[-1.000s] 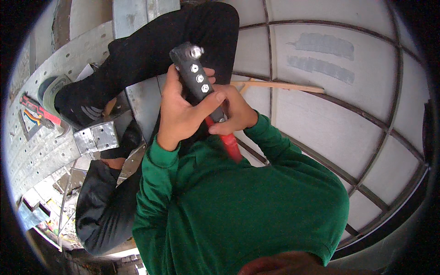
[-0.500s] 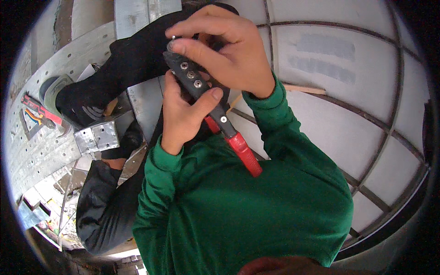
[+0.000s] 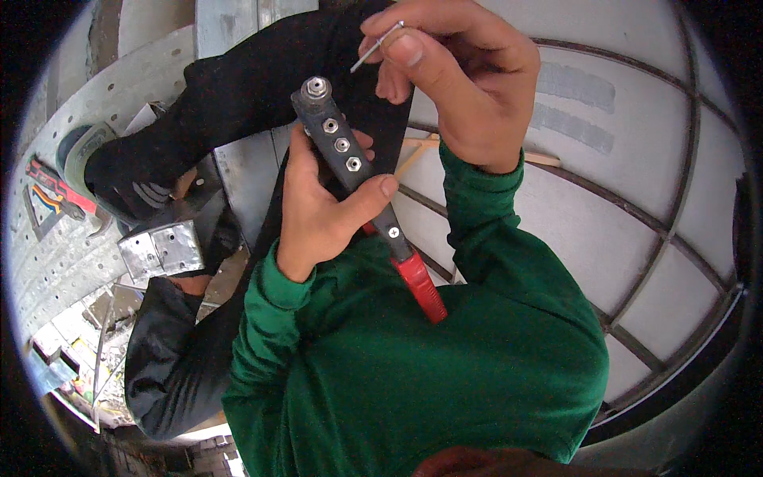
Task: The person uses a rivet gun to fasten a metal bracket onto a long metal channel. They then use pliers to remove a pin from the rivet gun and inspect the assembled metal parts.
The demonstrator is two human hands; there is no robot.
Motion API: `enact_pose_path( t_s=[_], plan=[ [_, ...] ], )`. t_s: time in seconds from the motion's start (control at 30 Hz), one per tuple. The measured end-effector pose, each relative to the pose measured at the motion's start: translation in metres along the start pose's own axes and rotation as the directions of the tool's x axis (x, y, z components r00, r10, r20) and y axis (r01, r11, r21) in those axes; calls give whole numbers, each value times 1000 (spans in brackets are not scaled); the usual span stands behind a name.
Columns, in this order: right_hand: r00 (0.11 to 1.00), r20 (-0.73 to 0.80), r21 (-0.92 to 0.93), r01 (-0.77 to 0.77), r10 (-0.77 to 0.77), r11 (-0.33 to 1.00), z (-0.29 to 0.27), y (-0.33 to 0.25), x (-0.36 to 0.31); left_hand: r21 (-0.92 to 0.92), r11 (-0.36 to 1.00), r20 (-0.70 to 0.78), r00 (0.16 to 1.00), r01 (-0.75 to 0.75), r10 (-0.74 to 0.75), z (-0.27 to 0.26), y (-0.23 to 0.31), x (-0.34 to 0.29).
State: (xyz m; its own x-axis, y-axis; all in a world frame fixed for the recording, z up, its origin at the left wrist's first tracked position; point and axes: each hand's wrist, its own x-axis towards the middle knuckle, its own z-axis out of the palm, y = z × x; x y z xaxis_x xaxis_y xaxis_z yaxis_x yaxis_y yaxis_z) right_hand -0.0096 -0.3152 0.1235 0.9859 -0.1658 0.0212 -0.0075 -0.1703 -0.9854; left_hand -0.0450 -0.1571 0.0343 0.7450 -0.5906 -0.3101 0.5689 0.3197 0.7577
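Observation:
My left hand (image 3: 318,207) is wrapped around the black body of a hand rivet gun (image 3: 375,199), its thumb lying across the side. The tool slants, with its nosepiece (image 3: 316,87) pointing up and away and a red handle grip (image 3: 421,288) toward my chest. Several spare silver nosepieces sit in a row along the body. Above and right of the nose, apart from it, my right hand (image 3: 485,95) pinches a thin pop rivet (image 3: 367,57) between thumb and fingers. Part of the second handle is hidden behind my left hand.
A shiny square metal piece (image 3: 163,250) lies near my legs at the left. Farther left, a red-handled tool (image 3: 67,187) rests on a perforated metal plank (image 3: 151,67). Pale panels in a dark metal grid (image 3: 600,211) fill the right side, with a wooden strip (image 3: 543,159) there.
My right hand has moved up and right, away from the rivet gun's nose, and the rivet now shows clear of it. The gun's nosepiece has come into sight; my left hand still holds the gun.

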Motion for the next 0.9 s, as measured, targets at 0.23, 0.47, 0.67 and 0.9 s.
enact_pose_path(
  t_s=[0.23,0.47,0.67,0.9],
  plan=[
    [972,230,-108,71,-45,992,-5,11,-23,-31,999,-4,999,-43,43,-2,-3,0],
    [975,224,-116,34,-8,993,-5,17,-32,-70,996,3,999,-52,53,4,4,-1],
    [965,261,-147,57,-17,988,-6,19,-31,-42,993,10,994,-112,113,2,0,-1],
    [983,182,-154,43,-15,987,-2,18,-30,-88,985,-11,989,-148,148,5,-2,1]
  ],
)
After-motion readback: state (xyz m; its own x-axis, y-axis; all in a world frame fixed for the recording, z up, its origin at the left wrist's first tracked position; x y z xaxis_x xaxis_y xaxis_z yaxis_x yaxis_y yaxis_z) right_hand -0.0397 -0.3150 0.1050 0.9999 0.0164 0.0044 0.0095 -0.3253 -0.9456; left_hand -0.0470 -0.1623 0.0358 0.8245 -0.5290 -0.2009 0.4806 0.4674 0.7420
